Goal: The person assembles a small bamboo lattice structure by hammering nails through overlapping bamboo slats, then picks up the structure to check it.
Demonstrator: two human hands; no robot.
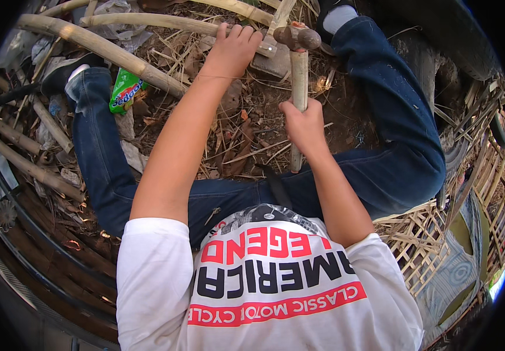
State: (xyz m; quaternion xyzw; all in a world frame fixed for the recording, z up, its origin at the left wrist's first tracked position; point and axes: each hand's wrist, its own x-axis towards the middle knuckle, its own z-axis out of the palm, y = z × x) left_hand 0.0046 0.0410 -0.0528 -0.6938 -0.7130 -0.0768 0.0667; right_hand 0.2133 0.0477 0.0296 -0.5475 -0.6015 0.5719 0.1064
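Observation:
My right hand [305, 124] is wrapped round the wooden handle of a hammer [299, 79]. The hammer's rusty metal head is up at the far end, beside the tip of a bamboo pole [165, 22]. My left hand [233, 50] grips that pole close to its cut end, fingers over the top. A small nail-like shiny spot shows on the pole's end. Under the pole end lies a flat grey block [273, 63], partly hidden by the pole and hammer. Another piece of bamboo [280, 17] slants away behind the hammer head.
A thicker bamboo pole [106, 50] crosses the far left. Beside my left leg lies a green and red packet [127, 90]. Dry leaves and straw cover the soil. More bamboo pieces [36, 164] and black curved tubing lie left; woven bamboo lattice [419, 245] stands right.

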